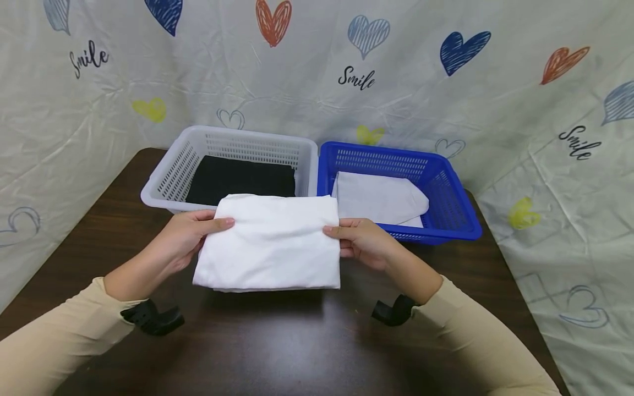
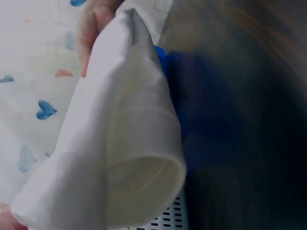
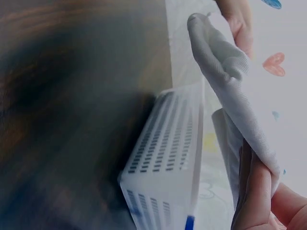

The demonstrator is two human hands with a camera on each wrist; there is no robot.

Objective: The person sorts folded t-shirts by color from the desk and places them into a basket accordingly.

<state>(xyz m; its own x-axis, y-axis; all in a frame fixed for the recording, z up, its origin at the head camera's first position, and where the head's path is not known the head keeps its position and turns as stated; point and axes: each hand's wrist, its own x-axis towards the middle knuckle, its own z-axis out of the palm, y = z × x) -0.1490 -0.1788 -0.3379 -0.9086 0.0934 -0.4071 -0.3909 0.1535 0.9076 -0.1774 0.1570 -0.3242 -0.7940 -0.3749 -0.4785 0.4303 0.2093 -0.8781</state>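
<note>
Between my two hands is a folded white cloth, held up above the table in front of the baskets. My left hand pinches its left edge, thumb on top. The right hand pinches the opposite edge the same way. Seen from the left wrist, the folded cloth bulges into an open loop at its near end. In the right wrist view, its layers are edge-on, with right-hand fingers gripping the lower end.
Behind the cloth stands a white perforated basket containing folded black cloth. To its right, a blue basket holds folded whitish cloth. Both rest on a dark brown table, before a backdrop printed with hearts.
</note>
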